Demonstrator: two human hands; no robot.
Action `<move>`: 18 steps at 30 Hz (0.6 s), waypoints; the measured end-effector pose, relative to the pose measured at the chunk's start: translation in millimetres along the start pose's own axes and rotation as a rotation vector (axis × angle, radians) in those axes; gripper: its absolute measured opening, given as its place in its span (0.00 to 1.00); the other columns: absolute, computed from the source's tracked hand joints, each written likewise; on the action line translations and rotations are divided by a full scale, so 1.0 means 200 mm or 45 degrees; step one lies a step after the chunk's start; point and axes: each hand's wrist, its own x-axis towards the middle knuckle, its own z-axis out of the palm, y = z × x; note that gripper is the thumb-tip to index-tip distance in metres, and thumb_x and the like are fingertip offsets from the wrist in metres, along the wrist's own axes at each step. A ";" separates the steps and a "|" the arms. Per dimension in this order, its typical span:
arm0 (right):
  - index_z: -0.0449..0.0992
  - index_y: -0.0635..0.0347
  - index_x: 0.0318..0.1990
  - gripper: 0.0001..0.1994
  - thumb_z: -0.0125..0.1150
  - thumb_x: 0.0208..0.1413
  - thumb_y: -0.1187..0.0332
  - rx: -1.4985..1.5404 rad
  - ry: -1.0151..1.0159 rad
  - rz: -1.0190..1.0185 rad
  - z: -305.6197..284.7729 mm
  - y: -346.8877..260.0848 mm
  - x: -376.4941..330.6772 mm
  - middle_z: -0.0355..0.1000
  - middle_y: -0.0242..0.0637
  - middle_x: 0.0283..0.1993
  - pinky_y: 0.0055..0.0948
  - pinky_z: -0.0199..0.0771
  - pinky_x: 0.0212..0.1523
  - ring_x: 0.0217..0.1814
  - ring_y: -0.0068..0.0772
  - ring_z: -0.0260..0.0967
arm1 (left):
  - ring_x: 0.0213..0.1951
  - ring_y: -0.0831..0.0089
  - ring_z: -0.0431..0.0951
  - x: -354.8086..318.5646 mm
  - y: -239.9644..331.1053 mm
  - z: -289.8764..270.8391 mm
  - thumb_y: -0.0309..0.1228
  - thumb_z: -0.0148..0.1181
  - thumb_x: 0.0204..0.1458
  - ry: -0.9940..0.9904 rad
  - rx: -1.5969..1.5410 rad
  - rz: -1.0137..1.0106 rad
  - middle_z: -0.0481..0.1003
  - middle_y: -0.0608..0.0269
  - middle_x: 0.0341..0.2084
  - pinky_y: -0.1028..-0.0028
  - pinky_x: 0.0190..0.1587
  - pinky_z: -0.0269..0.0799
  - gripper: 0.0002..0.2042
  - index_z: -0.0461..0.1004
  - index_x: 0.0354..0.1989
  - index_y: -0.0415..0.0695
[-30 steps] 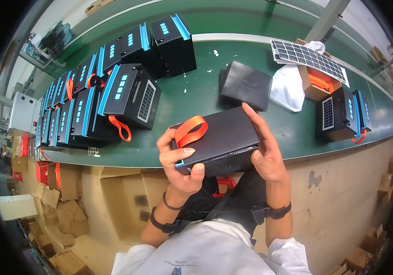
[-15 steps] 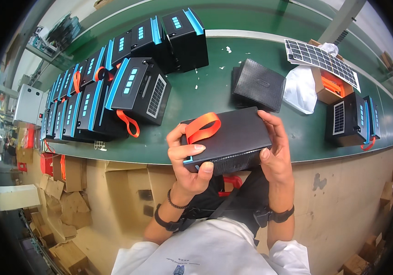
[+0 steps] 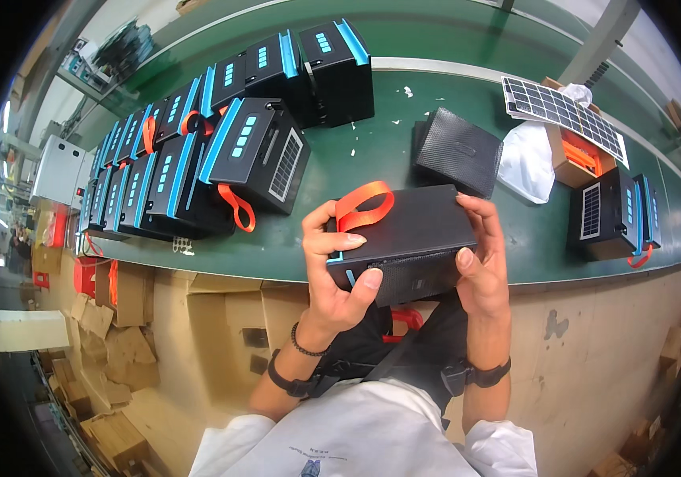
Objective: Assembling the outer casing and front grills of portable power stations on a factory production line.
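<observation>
Between my hands is a black box-shaped device (image 3: 420,226) with blue trim, held over the front edge of the green table. An orange strap loop (image 3: 367,208) stands up from its left end. My left hand (image 3: 340,266) is closed round that end, with the thumb low on the front and a finger beside the loop. My right hand (image 3: 482,250) grips the other end, fingers behind and thumb on the near edge. A textured black panel (image 3: 408,280) shows on the side facing me. The device's underside is hidden.
Several similar black and blue devices (image 3: 257,155) stand in rows at the left, more (image 3: 609,213) at the right. Dark textured sheets (image 3: 459,151), a white bag (image 3: 527,163), solar panels (image 3: 567,113) and a carton (image 3: 560,168) of orange straps lie behind. Cardboard boxes (image 3: 225,334) sit below.
The device has tilted slightly in my hands, so more of its textured front side shows. My grip stays in place. The whole scene has shifted a little to the right in view.
</observation>
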 end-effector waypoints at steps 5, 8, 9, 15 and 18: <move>0.68 0.62 0.63 0.35 0.76 0.48 0.60 -0.011 0.039 -0.025 0.00 0.01 0.00 0.67 0.40 0.62 0.37 0.56 0.70 0.66 0.37 0.62 | 0.63 0.54 0.62 0.02 0.04 0.00 0.32 0.66 0.49 -0.006 -0.012 -0.047 0.61 0.40 0.59 0.56 0.66 0.59 0.22 0.65 0.52 0.44; 0.68 0.62 0.63 0.35 0.76 0.48 0.61 0.017 0.052 -0.019 0.01 0.01 -0.01 0.67 0.40 0.62 0.37 0.56 0.70 0.66 0.37 0.62 | 0.65 0.53 0.62 0.04 0.09 0.02 0.30 0.65 0.49 0.016 -0.098 -0.138 0.60 0.39 0.61 0.56 0.67 0.59 0.22 0.65 0.52 0.43; 0.68 0.62 0.63 0.35 0.76 0.48 0.61 0.018 0.051 -0.018 0.01 0.01 -0.01 0.67 0.40 0.62 0.37 0.56 0.70 0.66 0.37 0.62 | 0.67 0.52 0.62 0.04 0.10 0.02 0.29 0.64 0.49 0.017 -0.091 -0.142 0.59 0.38 0.63 0.56 0.68 0.59 0.21 0.65 0.51 0.43; 0.69 0.61 0.63 0.34 0.75 0.48 0.63 0.026 0.065 -0.040 0.02 0.02 -0.02 0.67 0.41 0.62 0.37 0.56 0.70 0.66 0.38 0.62 | 0.70 0.50 0.59 0.06 0.16 0.01 0.26 0.63 0.50 -0.004 -0.103 -0.248 0.52 0.36 0.71 0.56 0.70 0.57 0.19 0.66 0.51 0.43; 0.69 0.61 0.63 0.34 0.75 0.48 0.63 0.011 0.065 -0.049 0.02 0.02 -0.03 0.67 0.41 0.63 0.37 0.56 0.70 0.67 0.38 0.62 | 0.71 0.51 0.58 0.06 0.19 0.01 0.24 0.62 0.51 -0.002 -0.094 -0.289 0.50 0.35 0.72 0.58 0.71 0.54 0.19 0.66 0.51 0.42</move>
